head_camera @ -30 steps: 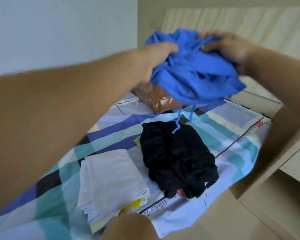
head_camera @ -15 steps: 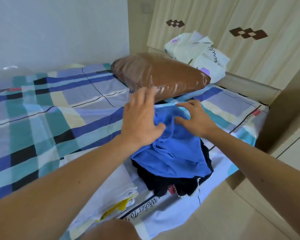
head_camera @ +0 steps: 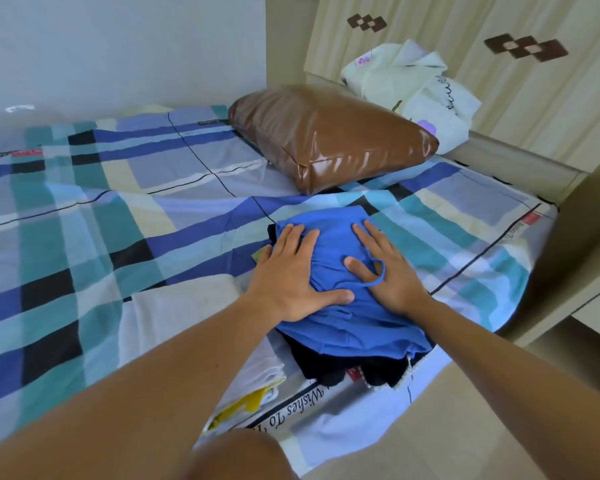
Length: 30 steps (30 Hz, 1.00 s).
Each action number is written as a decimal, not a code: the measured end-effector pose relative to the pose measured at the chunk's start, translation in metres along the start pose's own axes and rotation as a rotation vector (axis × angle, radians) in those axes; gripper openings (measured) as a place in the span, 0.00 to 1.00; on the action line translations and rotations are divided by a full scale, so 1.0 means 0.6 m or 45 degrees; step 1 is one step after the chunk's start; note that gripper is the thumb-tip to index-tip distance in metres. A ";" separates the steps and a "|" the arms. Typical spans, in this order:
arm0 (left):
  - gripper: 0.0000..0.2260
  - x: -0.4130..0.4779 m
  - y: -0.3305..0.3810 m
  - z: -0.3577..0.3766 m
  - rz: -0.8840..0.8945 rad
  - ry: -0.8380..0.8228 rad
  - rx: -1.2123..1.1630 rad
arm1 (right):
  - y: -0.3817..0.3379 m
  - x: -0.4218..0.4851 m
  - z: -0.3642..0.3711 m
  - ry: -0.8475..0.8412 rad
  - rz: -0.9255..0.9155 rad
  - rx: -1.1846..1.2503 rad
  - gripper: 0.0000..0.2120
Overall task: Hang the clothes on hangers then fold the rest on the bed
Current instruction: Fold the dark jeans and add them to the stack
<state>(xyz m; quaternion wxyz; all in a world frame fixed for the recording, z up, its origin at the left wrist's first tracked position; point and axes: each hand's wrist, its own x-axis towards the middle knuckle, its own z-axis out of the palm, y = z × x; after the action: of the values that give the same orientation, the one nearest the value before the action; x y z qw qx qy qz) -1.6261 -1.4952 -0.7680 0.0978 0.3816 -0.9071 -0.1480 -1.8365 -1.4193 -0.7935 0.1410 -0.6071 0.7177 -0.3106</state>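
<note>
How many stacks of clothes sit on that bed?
2: a blue garment on black clothes, pressed by left hand and right hand; a white stack beside it. More may lie hidden.

Blue folded garment (head_camera: 347, 327) lies flat on a black folded garment (head_camera: 329, 365), with its drawstring (head_camera: 378, 271) looped on top. The stack sits at the bed (head_camera: 118, 202) edge, 5 o'clock. A white folded cloth pile (head_camera: 187, 306) is just beside it at 8 o'clock, with a yellow piece (head_camera: 246, 403) peeking out underneath.

The stack (head_camera: 340, 327) lies on the bed (head_camera: 118, 220); from it, pillow (head_camera: 333, 140) at twelve o'clock, bag (head_camera: 423, 88) at one, cloths (head_camera: 181, 306) at eight.
</note>
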 end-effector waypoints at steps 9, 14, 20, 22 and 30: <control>0.35 -0.058 0.001 -0.150 -0.027 0.363 -0.519 | -0.113 0.056 -0.121 0.000 0.082 0.162 0.24; 0.26 -0.172 -0.066 -0.246 -0.071 0.464 -0.507 | -0.277 0.075 -0.130 0.011 -0.176 0.176 0.26; 0.21 -0.323 -0.176 -0.314 -0.307 0.605 -0.661 | -0.484 0.079 -0.018 -0.209 -0.388 0.149 0.28; 0.22 -0.381 -0.219 -0.327 -0.391 0.674 -0.668 | -0.557 0.066 0.048 -0.274 -0.456 0.203 0.26; 0.19 -0.622 -0.372 -0.347 -0.679 0.964 -0.742 | -0.777 -0.037 0.319 -0.607 -0.622 0.478 0.24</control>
<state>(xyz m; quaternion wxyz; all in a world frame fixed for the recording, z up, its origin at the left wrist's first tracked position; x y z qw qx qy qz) -1.1602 -1.4148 -0.6737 0.4784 0.5820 -0.6018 -0.2651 -1.3553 -1.4833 -0.6566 0.3343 -0.7790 0.4297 -0.3112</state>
